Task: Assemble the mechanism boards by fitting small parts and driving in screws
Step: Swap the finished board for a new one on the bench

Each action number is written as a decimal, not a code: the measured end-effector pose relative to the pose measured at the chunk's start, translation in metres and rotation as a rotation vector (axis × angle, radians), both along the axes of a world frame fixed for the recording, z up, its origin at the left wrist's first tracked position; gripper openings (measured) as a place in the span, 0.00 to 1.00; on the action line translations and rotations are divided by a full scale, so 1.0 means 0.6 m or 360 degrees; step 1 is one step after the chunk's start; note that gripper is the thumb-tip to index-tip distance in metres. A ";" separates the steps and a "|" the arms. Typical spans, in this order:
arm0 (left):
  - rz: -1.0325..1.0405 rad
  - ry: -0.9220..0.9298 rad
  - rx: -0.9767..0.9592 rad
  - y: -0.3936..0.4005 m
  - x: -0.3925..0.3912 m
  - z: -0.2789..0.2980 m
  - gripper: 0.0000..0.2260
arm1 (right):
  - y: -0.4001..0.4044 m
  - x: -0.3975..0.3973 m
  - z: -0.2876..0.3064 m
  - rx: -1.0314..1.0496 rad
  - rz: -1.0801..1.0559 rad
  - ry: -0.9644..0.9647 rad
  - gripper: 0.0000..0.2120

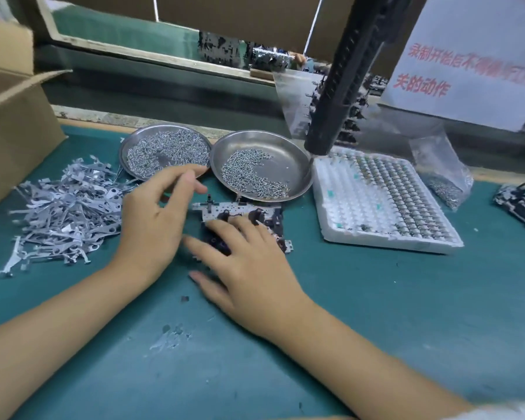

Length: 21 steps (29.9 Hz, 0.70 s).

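Green bench mat [376,313], parts fanned within reach. Mechanism board [243,212] lies centre, pinned by the right hand [249,268], fingers spread flat to steady it. Left hand [155,219] hovers beside, fingertips loosely curled; any pinched part, cannot tell. Screws [249,174] wait just behind.

You sit at a factory assembly station. Your desk [376,298] wears a green work mat. At its far side stand two steel dishes [288,153] heaped with small screws. To the left lies a pile of stamped metal strips [64,207]; to the right sits a white foam tray [385,204] of small parts in rows. A black powered screwdriver [343,86] hangs overhead, and a cardboard carton [15,122] stands far left.
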<state>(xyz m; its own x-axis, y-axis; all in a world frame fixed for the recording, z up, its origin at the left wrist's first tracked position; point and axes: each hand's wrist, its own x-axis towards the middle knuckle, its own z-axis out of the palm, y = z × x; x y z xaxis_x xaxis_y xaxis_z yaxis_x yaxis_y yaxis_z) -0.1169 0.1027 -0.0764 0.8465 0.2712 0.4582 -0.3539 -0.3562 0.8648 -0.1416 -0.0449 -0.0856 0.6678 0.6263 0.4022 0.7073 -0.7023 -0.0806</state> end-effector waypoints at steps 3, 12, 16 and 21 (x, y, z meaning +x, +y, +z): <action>0.0020 -0.0029 -0.0003 0.001 0.000 -0.002 0.09 | -0.005 -0.018 0.010 -0.0182 -0.0059 -0.0013 0.15; -0.0010 -0.0050 0.0129 0.011 0.004 -0.019 0.10 | -0.150 -0.131 0.010 -0.0154 -0.0171 -0.0129 0.09; 0.0009 -0.0046 0.0147 0.013 0.011 -0.027 0.10 | -0.304 -0.138 0.021 -0.0268 -0.0772 -0.0161 0.09; -0.0020 -0.0052 0.0269 0.006 0.008 -0.029 0.11 | -0.368 -0.103 0.034 -0.0110 -0.1212 -0.0152 0.20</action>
<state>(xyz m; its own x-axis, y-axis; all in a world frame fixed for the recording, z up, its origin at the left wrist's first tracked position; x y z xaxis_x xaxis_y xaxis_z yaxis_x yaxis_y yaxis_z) -0.1120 0.1062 -0.0936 0.8331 0.1775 0.5238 -0.3863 -0.4909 0.7809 -0.2036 -0.2656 -0.0653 0.8892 0.0339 0.4563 0.0287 -0.9994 0.0185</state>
